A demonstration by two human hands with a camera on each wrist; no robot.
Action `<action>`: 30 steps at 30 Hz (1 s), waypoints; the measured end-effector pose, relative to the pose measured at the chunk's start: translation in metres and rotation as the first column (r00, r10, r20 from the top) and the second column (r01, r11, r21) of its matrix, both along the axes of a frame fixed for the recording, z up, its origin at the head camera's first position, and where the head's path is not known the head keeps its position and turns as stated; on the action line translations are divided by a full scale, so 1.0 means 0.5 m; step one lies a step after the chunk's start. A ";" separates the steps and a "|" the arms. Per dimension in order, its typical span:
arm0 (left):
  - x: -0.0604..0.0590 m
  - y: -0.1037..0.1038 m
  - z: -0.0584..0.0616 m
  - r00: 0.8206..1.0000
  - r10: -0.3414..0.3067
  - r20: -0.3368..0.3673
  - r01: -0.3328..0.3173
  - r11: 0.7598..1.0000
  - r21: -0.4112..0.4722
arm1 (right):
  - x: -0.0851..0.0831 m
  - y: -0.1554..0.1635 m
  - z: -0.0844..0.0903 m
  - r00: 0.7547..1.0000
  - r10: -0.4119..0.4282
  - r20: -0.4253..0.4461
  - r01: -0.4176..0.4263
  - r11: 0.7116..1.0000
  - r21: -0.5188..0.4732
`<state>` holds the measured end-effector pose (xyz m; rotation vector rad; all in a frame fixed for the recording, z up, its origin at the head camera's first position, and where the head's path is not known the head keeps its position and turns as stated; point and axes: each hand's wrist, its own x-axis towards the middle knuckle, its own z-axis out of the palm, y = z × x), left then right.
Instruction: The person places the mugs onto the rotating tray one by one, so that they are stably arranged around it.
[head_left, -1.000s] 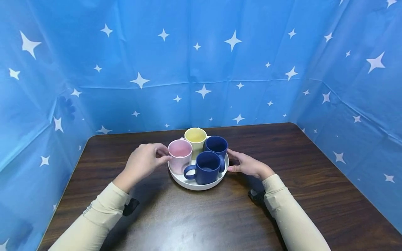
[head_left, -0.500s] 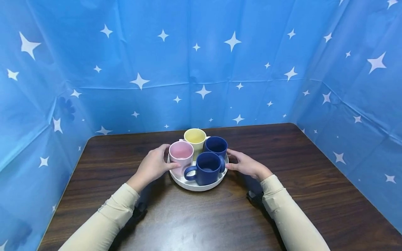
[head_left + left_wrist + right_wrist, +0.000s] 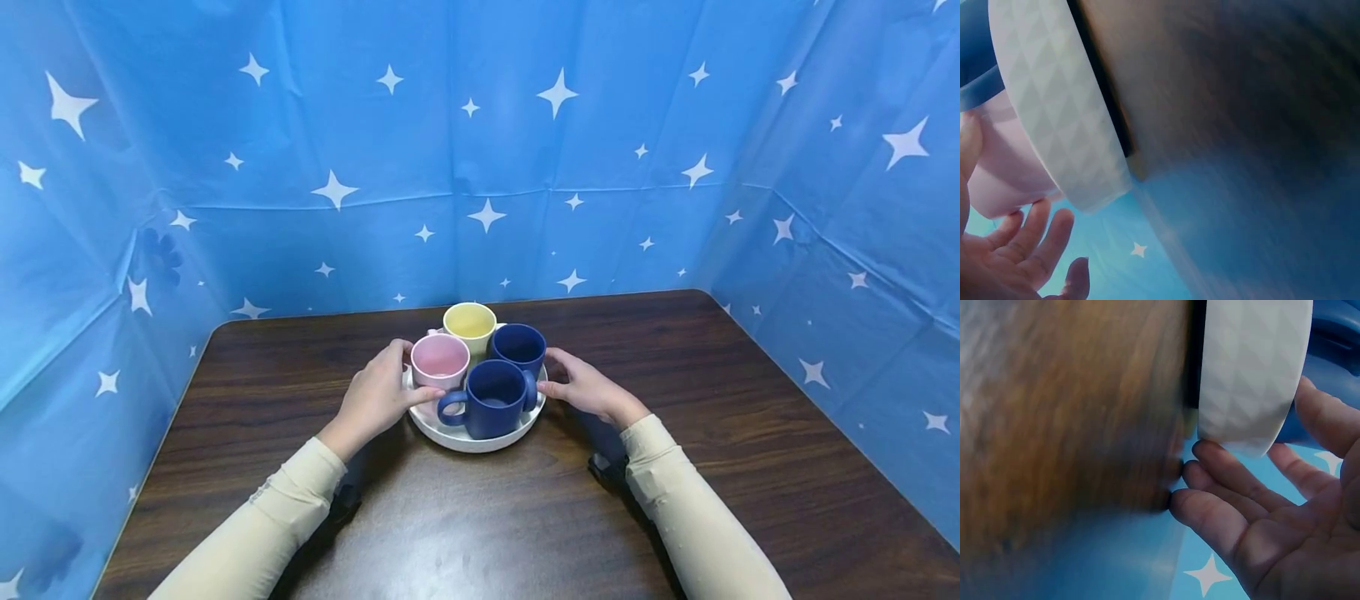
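Note:
A pink mug [image 3: 439, 360] stands on a round white tray [image 3: 472, 446], whose side shows a diamond pattern in the wrist views. My left hand [image 3: 377, 393] grips this mug, thumb on its near side and fingers around the far side. Beside it stand a front dark blue mug [image 3: 496, 408], a back dark blue mug [image 3: 520, 346] and a yellow mug [image 3: 470, 323]. My right hand [image 3: 588, 387] rests at the tray's right side. In the right wrist view its fingertips [image 3: 1210, 450] touch the tray's lower edge, and its thumb lies beside a blue mug.
The tray rests on a dark wooden table [image 3: 465, 517]. Blue curtains [image 3: 420, 150] with white stars enclose the back and sides. Black wrist straps [image 3: 609, 468] sit under both cream sleeves.
My left hand has closed around the pink mug, which has shifted a little right toward the blue mugs. The right hand stays at the tray's right side, nearly still.

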<state>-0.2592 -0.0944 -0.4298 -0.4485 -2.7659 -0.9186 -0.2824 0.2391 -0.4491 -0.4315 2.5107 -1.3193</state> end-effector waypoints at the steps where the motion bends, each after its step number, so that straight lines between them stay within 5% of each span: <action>1: -0.001 -0.001 0.000 1.000 -0.002 -0.007 0.002 1.000 -0.001 | -0.001 0.000 0.000 1.000 -0.002 -0.003 0.002 1.000 0.006; 5: -0.009 -0.008 0.000 1.000 -0.028 0.002 0.028 1.000 0.008 | -0.006 0.000 -0.002 1.000 -0.007 -0.016 0.008 1.000 0.018; 10: -0.022 -0.042 -0.010 0.991 -0.071 0.116 0.071 0.997 0.007 | -0.010 0.002 -0.007 1.000 0.029 0.003 -0.029 0.999 0.025; 19: -0.034 -0.084 -0.034 0.944 -0.163 0.286 0.197 0.976 -0.093 | -0.010 0.017 -0.002 0.991 0.134 -0.015 -0.132 0.986 0.103; 30: -0.033 -0.082 -0.035 0.925 -0.197 0.324 0.242 0.965 -0.103 | -0.007 0.022 -0.004 0.992 0.128 0.016 -0.129 0.985 0.112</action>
